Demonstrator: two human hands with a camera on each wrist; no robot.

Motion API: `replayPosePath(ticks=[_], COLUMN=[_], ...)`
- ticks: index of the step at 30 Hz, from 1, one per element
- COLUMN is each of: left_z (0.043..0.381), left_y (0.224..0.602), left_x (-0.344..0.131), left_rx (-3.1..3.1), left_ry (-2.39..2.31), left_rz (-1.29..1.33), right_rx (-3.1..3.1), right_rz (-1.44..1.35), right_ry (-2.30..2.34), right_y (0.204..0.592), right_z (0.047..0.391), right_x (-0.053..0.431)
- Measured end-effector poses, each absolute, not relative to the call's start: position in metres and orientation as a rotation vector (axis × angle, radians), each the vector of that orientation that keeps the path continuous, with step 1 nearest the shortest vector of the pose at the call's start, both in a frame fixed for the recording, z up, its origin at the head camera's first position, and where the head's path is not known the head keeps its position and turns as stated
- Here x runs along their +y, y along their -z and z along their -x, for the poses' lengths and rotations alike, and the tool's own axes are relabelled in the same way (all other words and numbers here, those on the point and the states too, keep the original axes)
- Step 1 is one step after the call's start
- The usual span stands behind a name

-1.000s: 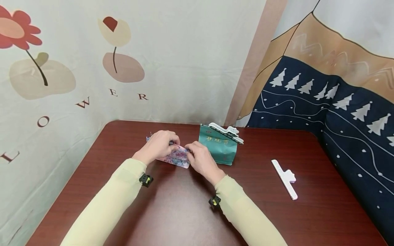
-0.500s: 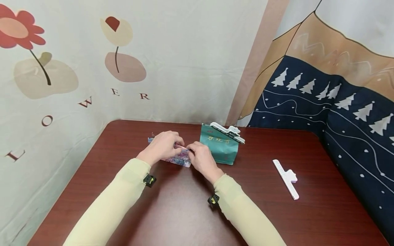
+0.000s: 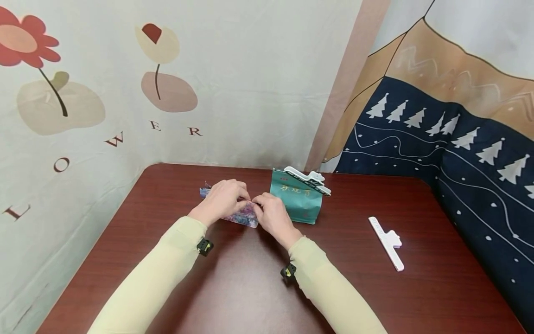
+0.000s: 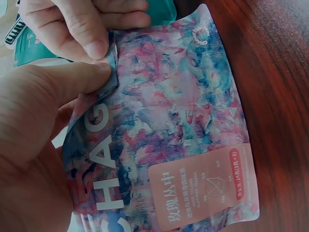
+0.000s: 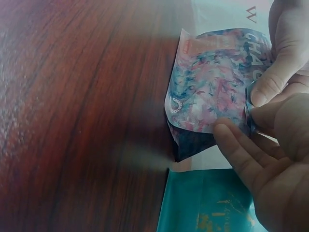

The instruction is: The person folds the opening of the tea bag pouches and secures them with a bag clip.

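Note:
A pink, purple and blue tea bag pouch stands on the table with white capital letters and a pink label on its front. My left hand pinches its top edge, thumb on the front side. Right beside it, my right hand pinches the same edge near the corner. In the left wrist view the edge is folded over under both thumbs. One finger of the right hand lies along the pouch's side in the right wrist view. The hands cover much of the pouch's top in the head view.
A teal pouch stands just right of my right hand, its top held by a white clip. Another white clip lies on the brown table farther right. Printed curtains hang behind the table's back edge.
My left hand has slid slightly right along the pouch's top edge, closer to the right hand. The right hand has barely moved. The teal pouch and the loose clip stay put.

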State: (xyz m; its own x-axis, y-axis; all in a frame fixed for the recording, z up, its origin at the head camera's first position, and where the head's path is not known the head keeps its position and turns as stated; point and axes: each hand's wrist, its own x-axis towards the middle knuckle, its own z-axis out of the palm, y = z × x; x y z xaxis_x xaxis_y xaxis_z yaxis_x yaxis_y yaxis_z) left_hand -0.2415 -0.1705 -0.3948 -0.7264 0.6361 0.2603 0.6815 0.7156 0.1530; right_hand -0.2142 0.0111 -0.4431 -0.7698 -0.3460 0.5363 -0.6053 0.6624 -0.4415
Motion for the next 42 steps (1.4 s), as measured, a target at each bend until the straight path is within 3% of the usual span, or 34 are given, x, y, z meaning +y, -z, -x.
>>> replayPosePath(ticks=[42], left_z=[0.241], left_y=[0.392], left_x=[-0.192], left_rx=[-2.708], left_ry=[0.249], left_rz=[0.978], right_rx=[-2.563], right_rz=[-0.758], right_ry=[-0.805], right_y=[0.440], right_z=[0.213], right_x=[0.013])
